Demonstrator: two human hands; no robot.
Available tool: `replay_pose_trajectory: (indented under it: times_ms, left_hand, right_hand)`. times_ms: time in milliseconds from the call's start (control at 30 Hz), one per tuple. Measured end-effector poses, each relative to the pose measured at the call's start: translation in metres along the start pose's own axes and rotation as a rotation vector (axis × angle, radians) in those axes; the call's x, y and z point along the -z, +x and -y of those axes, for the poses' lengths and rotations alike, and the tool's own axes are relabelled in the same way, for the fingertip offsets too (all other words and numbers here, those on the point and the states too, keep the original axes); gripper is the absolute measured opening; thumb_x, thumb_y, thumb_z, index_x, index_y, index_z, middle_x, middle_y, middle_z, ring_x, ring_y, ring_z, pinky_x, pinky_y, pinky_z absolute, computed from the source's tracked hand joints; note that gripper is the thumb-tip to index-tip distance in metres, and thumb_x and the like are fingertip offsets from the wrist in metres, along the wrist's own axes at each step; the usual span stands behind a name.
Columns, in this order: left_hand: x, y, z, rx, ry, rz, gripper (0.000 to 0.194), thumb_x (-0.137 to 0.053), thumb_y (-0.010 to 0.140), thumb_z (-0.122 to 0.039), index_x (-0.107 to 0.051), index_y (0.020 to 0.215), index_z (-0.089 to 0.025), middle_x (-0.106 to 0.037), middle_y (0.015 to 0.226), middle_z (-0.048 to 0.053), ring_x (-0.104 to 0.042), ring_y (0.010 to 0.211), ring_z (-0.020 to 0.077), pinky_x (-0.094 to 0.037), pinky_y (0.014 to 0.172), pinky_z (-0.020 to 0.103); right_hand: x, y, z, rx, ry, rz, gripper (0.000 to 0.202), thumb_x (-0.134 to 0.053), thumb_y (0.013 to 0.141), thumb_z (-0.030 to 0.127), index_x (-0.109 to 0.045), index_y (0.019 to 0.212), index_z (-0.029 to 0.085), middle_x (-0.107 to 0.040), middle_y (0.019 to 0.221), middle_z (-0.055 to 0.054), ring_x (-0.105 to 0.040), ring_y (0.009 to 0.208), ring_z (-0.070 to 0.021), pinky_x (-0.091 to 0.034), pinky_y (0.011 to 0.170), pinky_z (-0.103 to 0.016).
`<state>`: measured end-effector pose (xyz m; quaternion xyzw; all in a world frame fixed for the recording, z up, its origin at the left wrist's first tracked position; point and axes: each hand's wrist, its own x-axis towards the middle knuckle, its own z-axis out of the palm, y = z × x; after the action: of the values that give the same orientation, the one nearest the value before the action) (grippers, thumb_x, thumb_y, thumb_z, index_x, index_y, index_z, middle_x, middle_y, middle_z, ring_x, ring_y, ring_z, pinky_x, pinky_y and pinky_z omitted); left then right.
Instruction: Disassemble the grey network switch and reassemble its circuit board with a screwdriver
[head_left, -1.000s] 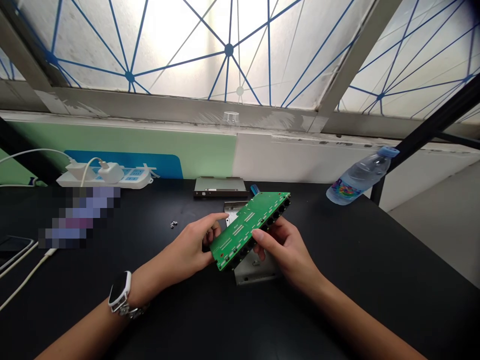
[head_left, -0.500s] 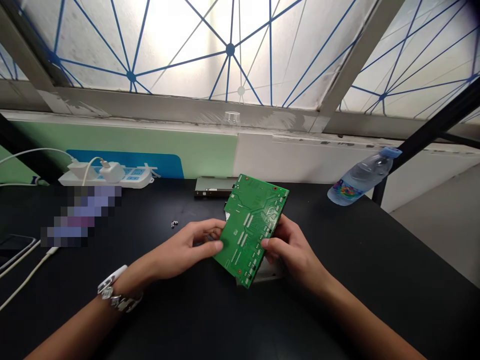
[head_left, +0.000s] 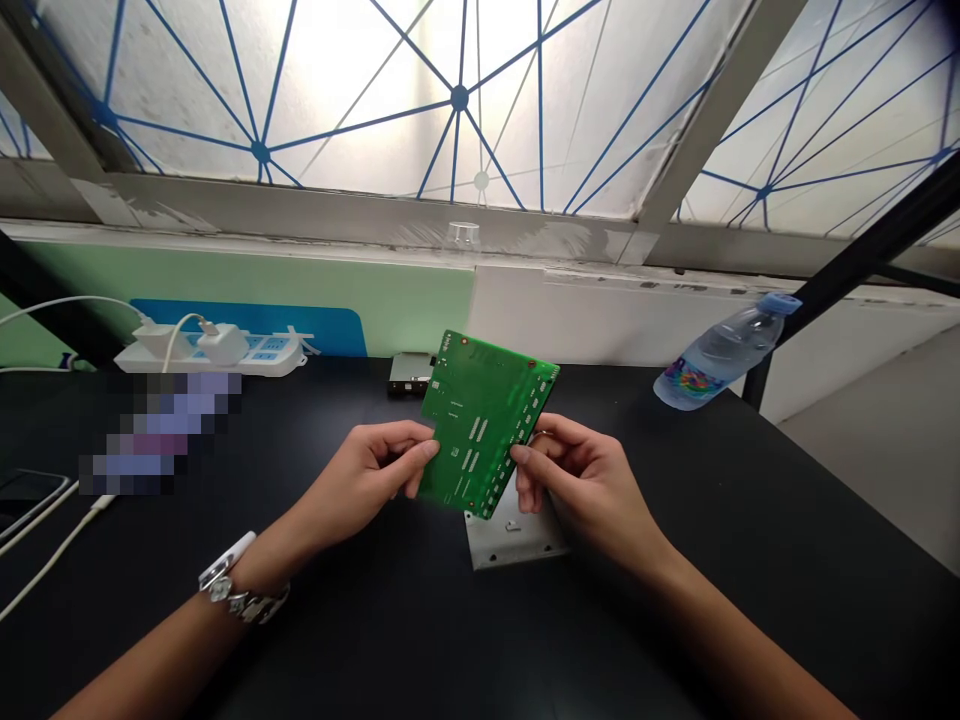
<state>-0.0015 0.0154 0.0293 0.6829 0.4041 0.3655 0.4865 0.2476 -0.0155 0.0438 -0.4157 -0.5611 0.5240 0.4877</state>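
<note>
A green circuit board (head_left: 487,420) is raised and tilted above the black table, its face with traces and solder points toward me. My left hand (head_left: 382,465) pinches its left edge between thumb and fingers. On the opposite edge, my right hand (head_left: 577,465) grips the board, thumb on the near face. Partly hidden beneath the board and my right hand, a grey metal plate (head_left: 514,538) lies on the table. Behind the board sits a flat silver and black box (head_left: 409,373), partly covered by it.
A power strip (head_left: 277,352) with plugs and white cables stands at the back left. A phone (head_left: 30,495) lies at the far left. The water bottle (head_left: 724,352) leans against a black post at the back right.
Both hands have lifted the board up and slightly left, turning it a little. More of the metal plate now shows below it, and less of the box behind.
</note>
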Motion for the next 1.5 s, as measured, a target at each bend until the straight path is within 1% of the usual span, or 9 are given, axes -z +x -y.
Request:
replay_pose_trajectory:
  times_ms: [167, 300, 400, 633, 800, 900, 1100, 1333, 1500]
  left_hand:
    - [0.0, 0.001, -0.007, -0.012, -0.055, 0.005, 0.037, -0.062, 0.098, -0.046, -0.075, 0.086, -0.013, -0.076, 0.077, 0.008, -0.067, 0.063, 0.0159, -0.056, 0.056, 0.026]
    - [0.006, 0.001, -0.006, -0.005, -0.062, 0.011, 0.032, -0.065, 0.096, -0.041, -0.079, 0.109, -0.015, -0.08, 0.098, 0.011, -0.073, 0.08, 0.021, -0.063, 0.071, 0.032]
    - [0.01, 0.002, -0.004, 0.009, -0.084, 0.009, 0.036, -0.065, 0.096, -0.04, -0.076, 0.122, -0.017, -0.078, 0.102, 0.01, -0.072, 0.084, 0.0207, -0.064, 0.072, 0.033]
    - [0.011, 0.003, -0.002, 0.026, -0.214, 0.022, 0.033, -0.066, 0.095, -0.047, -0.07, 0.111, -0.017, -0.068, 0.09, 0.006, -0.068, 0.082, 0.0195, -0.065, 0.069, 0.033]
    - [0.002, -0.002, 0.003, 0.091, -0.219, 0.095, 0.04, -0.073, 0.092, -0.045, -0.056, 0.12, -0.022, -0.069, 0.115, 0.009, -0.071, 0.096, 0.0205, -0.062, 0.089, 0.039]
    - [-0.004, -0.004, 0.004, 0.119, -0.251, 0.111, 0.045, -0.078, 0.088, -0.044, -0.052, 0.119, -0.023, -0.062, 0.132, 0.012, -0.07, 0.111, 0.0255, -0.06, 0.094, 0.042]
    - [-0.008, -0.004, 0.0, 0.094, -0.323, 0.102, 0.053, -0.082, 0.084, -0.048, -0.052, 0.119, -0.022, -0.061, 0.134, 0.014, -0.064, 0.124, 0.0314, -0.059, 0.097, 0.044]
    - [-0.012, -0.004, 0.0, 0.075, -0.384, 0.029, 0.069, -0.087, 0.077, -0.049, -0.049, 0.128, -0.022, -0.056, 0.143, 0.018, -0.053, 0.136, 0.0375, -0.058, 0.1, 0.048]
    - [-0.019, -0.005, -0.012, 0.093, -0.355, -0.061, 0.063, -0.086, 0.079, -0.044, -0.049, 0.126, -0.024, -0.056, 0.145, 0.014, -0.052, 0.136, 0.0342, -0.055, 0.102, 0.047]
  right_hand:
    - [0.002, 0.0, 0.001, 0.026, -0.003, 0.038, 0.023, -0.072, 0.093, 0.038, -0.072, 0.096, 0.016, -0.078, 0.083, -0.01, -0.073, 0.066, -0.0202, -0.055, 0.053, -0.028]
    - [0.008, -0.002, -0.003, 0.068, 0.024, 0.052, 0.031, -0.067, 0.093, 0.034, -0.075, 0.12, 0.02, -0.078, 0.092, -0.009, -0.071, 0.076, -0.023, -0.055, 0.06, -0.033]
    - [0.012, -0.005, -0.006, 0.1, -0.016, 0.022, 0.037, -0.06, 0.091, 0.032, -0.077, 0.122, 0.023, -0.074, 0.094, -0.006, -0.065, 0.079, -0.0225, -0.051, 0.069, -0.034]
    - [0.007, -0.01, -0.005, 0.21, -0.295, 0.089, 0.036, -0.064, 0.093, 0.032, -0.066, 0.129, 0.028, -0.066, 0.112, -0.006, -0.062, 0.096, -0.0257, -0.05, 0.08, -0.037]
    - [-0.005, -0.013, -0.004, 0.437, -0.495, 0.214, 0.073, -0.068, 0.077, 0.013, -0.051, 0.147, 0.027, -0.057, 0.132, -0.013, -0.059, 0.116, -0.0317, -0.057, 0.081, -0.039]
    - [-0.009, -0.015, -0.006, 0.461, -0.511, 0.283, 0.09, -0.069, 0.074, 0.012, -0.039, 0.157, 0.028, -0.051, 0.138, -0.015, -0.056, 0.122, -0.0329, -0.059, 0.081, -0.039]
    - [-0.01, -0.018, -0.009, 0.463, -0.509, 0.351, 0.113, -0.075, 0.075, 0.015, -0.013, 0.167, 0.033, -0.036, 0.162, -0.014, -0.047, 0.139, -0.0372, -0.062, 0.079, -0.037]
    - [-0.013, -0.017, -0.014, 0.463, -0.485, 0.381, 0.113, -0.08, 0.077, 0.018, -0.014, 0.168, 0.034, -0.035, 0.167, -0.013, -0.052, 0.138, -0.0348, -0.063, 0.08, -0.036]
    - [-0.016, -0.015, -0.018, 0.564, -0.439, 0.362, 0.103, -0.078, 0.082, 0.019, -0.021, 0.167, 0.027, -0.038, 0.167, -0.014, -0.05, 0.143, -0.0335, -0.065, 0.081, -0.033]
